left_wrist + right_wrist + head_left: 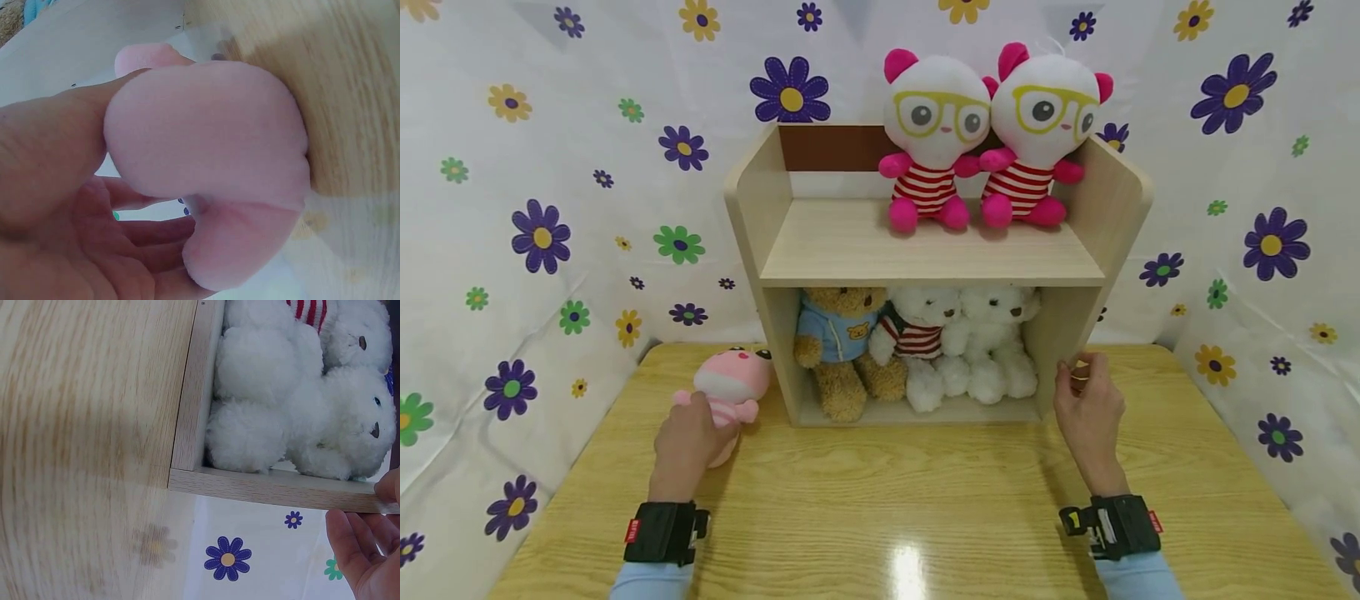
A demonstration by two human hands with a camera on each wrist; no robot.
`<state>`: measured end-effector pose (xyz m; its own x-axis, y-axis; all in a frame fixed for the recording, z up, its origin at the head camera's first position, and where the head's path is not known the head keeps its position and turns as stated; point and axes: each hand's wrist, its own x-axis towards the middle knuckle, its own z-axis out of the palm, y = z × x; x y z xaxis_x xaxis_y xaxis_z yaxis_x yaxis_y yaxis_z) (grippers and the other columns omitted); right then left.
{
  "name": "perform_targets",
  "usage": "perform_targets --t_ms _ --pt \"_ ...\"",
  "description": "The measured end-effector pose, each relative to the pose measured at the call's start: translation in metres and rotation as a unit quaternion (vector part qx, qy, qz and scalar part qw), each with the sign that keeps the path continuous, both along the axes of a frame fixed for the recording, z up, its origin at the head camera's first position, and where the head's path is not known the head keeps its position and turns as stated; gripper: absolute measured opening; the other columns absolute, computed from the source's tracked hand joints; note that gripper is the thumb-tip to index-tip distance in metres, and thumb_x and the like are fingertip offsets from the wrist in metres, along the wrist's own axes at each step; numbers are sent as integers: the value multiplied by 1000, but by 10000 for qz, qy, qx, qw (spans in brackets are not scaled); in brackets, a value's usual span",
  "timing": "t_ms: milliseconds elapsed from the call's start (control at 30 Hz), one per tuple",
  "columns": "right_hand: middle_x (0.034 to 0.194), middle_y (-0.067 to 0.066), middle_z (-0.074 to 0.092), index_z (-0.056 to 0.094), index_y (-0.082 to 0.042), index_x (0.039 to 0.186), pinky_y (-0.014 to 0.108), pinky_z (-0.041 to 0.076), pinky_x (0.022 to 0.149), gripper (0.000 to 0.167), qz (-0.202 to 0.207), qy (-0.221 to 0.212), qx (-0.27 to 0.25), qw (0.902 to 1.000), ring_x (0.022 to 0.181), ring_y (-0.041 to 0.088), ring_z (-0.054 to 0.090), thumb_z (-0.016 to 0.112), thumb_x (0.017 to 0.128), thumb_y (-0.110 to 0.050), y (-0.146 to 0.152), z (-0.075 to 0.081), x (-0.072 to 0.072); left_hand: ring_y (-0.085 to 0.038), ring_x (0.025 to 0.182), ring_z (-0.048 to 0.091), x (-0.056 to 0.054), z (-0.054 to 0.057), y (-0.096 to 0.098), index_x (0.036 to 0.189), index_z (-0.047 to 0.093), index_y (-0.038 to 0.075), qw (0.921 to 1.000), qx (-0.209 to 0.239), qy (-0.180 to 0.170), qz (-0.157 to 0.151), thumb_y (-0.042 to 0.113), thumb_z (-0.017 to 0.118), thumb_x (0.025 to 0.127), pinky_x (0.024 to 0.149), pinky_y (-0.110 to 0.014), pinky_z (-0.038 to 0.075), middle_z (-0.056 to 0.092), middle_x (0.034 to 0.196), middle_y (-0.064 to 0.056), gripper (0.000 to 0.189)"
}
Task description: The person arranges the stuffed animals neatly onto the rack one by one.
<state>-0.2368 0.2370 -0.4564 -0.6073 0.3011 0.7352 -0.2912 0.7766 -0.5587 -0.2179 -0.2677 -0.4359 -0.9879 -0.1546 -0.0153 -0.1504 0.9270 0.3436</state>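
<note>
At the table's left, my left hand (688,437) grips a pink plush toy (733,379) by its striped body, just beside the shelf. In the left wrist view the toy's rounded pink underside (206,131) faces the camera, with thumb and fingers around it. My right hand (1090,408) pinches the right side panel of the wooden shelf (932,258). From the right wrist view, the thumb lies at the panel's inner side and the fingers at its outer side. Inside the lower compartment sit a brown bear (838,342), a white bear in stripes (921,346) and a plain white bear (1000,346).
Two panda plush toys with yellow glasses, the left panda (932,137) and the right panda (1037,137), sit on the upper shelf toward its right. The wooden table (880,500) extends in front. Flower-patterned cloth (587,275) hangs behind and at both sides.
</note>
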Motion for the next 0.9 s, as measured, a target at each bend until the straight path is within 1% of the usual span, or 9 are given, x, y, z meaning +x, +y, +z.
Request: perform_targets --t_ms 167,267,467,633,733,833,900 --pt "80 26 70 60 10 107 -5 29 67 22 49 112 77 9999 66 38 73 69 93 -4 1 -2 -2 -32 69 58 1 1 0 111 48 -15 10000 53 -70 -2 25 73 91 57 -39 45 59 83 -25 51" --pt "80 26 70 60 11 107 -4 30 67 22 66 167 109 9998 65 38 73 69 93 -3 1 -3 -1 -32 69 59 2 2 0 109 49 -14 9999 59 -101 14 26 74 91 56 -38 44 60 82 -24 51" --pt "81 26 70 60 11 108 -6 28 69 22 71 104 77 9999 67 39 73 69 93 -4 1 -2 0 -34 72 61 3 0 -2 111 48 -15 10000 -15 -45 67 29 73 91 56 -40 46 60 84 -26 54" --pt "80 27 70 59 11 107 -5 28 67 23 29 86 83 9999 66 39 73 69 93 -4 1 -2 0 -36 71 61 4 -3 -2 112 47 -14 9998 -39 184 106 29 71 92 55 -41 46 59 86 -28 53" --pt "80 26 70 59 10 107 -4 29 66 23 1 63 71 10000 66 39 73 70 93 -4 1 -2 1 -38 70 62 6 -6 -3 112 49 -15 9988 26 485 91 29 70 93 55 -44 48 60 87 -31 53" --pt "80 26 70 60 10 107 -1 32 65 23 -25 32 87 10000 67 38 73 70 93 -5 1 -2 1 -46 76 65 9 -8 -6 115 49 -17 9971 149 739 115 31 68 94 58 -53 52 63 91 -36 56" --pt "80 25 70 60 9 107 3 37 64 22 -44 16 111 9999 67 38 73 69 93 -5 0 -1 1 -51 83 67 10 -10 -9 120 48 -18 9963 302 776 191 34 65 96 65 -59 54 63 100 -40 59"
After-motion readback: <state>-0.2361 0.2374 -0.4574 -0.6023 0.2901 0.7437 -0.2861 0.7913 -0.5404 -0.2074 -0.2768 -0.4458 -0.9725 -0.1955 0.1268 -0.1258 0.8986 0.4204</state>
